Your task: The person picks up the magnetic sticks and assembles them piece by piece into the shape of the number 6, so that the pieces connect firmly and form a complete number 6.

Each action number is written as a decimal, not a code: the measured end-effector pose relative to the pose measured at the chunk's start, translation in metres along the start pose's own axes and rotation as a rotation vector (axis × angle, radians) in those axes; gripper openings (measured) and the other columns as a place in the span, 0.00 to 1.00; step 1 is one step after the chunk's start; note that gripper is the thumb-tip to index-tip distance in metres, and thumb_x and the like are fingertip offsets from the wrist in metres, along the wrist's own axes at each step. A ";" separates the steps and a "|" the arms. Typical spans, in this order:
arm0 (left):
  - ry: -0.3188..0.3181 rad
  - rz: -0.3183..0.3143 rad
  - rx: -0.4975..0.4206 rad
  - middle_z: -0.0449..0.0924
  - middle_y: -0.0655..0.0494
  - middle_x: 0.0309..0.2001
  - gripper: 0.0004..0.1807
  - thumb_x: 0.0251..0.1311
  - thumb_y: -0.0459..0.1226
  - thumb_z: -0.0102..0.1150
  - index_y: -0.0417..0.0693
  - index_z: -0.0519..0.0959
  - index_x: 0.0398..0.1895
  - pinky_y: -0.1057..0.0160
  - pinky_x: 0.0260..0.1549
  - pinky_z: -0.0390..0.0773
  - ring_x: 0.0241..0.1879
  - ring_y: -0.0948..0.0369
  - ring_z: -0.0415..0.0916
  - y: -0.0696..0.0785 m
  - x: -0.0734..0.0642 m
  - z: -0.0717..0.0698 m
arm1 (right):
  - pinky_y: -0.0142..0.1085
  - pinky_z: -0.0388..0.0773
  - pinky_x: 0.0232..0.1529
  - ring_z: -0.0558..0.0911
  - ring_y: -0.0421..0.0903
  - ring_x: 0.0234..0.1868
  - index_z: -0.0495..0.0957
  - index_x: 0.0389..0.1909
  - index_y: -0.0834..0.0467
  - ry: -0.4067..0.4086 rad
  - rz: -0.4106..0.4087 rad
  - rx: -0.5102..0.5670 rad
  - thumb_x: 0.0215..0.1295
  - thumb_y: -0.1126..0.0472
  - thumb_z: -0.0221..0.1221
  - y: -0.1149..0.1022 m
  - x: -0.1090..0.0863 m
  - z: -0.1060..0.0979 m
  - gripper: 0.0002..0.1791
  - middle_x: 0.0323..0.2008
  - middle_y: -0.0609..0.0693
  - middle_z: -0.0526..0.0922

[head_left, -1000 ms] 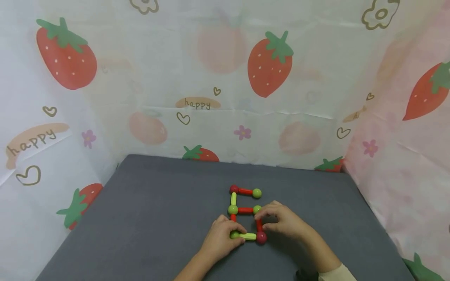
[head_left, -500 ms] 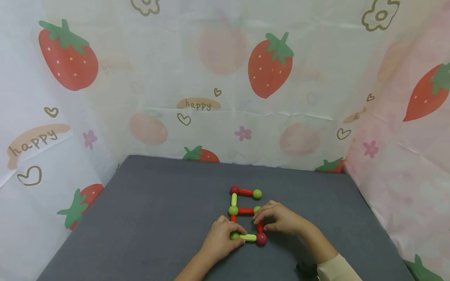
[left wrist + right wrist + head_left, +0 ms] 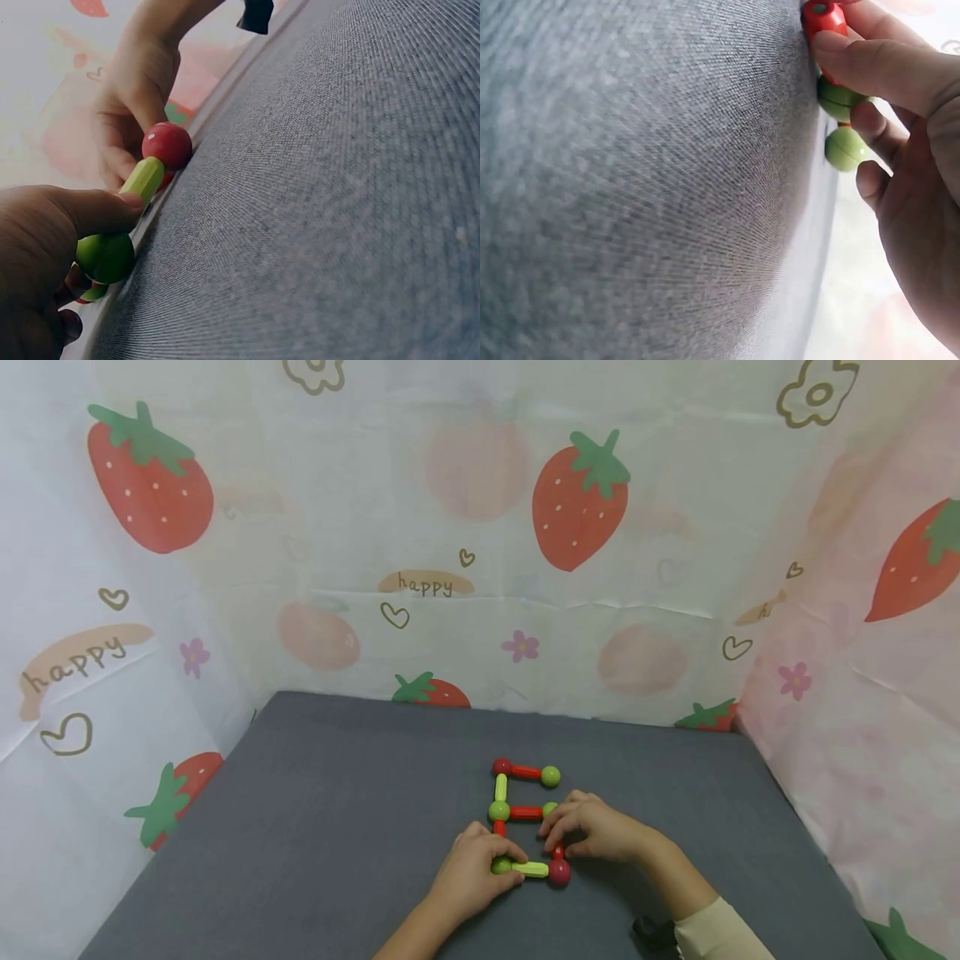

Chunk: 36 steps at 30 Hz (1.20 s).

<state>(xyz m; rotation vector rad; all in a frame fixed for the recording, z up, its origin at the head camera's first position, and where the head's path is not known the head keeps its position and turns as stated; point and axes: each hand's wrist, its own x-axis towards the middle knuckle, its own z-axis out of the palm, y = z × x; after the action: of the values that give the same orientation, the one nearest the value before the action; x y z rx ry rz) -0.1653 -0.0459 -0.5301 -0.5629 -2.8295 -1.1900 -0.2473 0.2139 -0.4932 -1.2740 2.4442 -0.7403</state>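
On the dark table lies a figure of coloured rods and balls, shaped like a 6. My left hand pinches the yellow-green rod at its bottom, beside a green ball. At that rod's other end sits a dark red ball. My right hand pinches the right side's red rod between thumb and fingers; much of this rod is hidden in the head view. The right fingers partly cover another green ball at the rod's far end.
The figure's upper part has a red ball, a red rod and a green ball. A black object is by the right sleeve. Strawberry-printed cloth surrounds the grey table.
My right hand's fingers have drawn in over the red rod, covering more of it. My left hand keeps its hold on the yellow-green rod. The head view has shifted slightly.
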 end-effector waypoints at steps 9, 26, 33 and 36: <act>-0.012 -0.020 -0.019 0.78 0.78 0.31 0.10 0.52 0.46 0.78 0.71 0.89 0.37 0.65 0.37 0.65 0.35 0.69 0.63 0.000 0.000 -0.001 | 0.41 0.63 0.52 0.69 0.35 0.47 0.89 0.39 0.38 -0.001 -0.043 -0.111 0.62 0.63 0.71 -0.001 0.005 0.001 0.14 0.53 0.34 0.84; 0.008 0.003 -0.009 0.79 0.78 0.30 0.10 0.52 0.45 0.79 0.69 0.90 0.37 0.66 0.37 0.65 0.35 0.70 0.63 0.000 -0.001 0.000 | 0.38 0.57 0.47 0.65 0.35 0.39 0.85 0.35 0.36 0.015 -0.054 -0.107 0.57 0.66 0.73 -0.002 0.008 -0.002 0.17 0.52 0.36 0.85; 0.016 0.003 -0.005 0.80 0.78 0.31 0.10 0.51 0.45 0.79 0.70 0.89 0.37 0.67 0.35 0.64 0.34 0.70 0.62 0.001 -0.001 0.000 | 0.38 0.59 0.48 0.66 0.35 0.41 0.85 0.35 0.38 0.029 -0.076 -0.100 0.57 0.67 0.72 -0.001 0.006 0.001 0.17 0.51 0.37 0.85; 0.018 0.004 -0.004 0.80 0.79 0.31 0.10 0.51 0.45 0.79 0.69 0.90 0.37 0.67 0.36 0.64 0.34 0.70 0.63 0.001 -0.001 0.000 | 0.38 0.59 0.48 0.67 0.35 0.41 0.85 0.35 0.39 0.028 -0.072 -0.092 0.56 0.68 0.72 -0.002 0.005 0.002 0.17 0.51 0.37 0.85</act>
<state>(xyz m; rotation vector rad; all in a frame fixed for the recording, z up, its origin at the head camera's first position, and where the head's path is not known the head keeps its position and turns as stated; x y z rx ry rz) -0.1639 -0.0455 -0.5295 -0.5551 -2.8102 -1.1937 -0.2484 0.2084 -0.4936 -1.4019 2.4928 -0.6752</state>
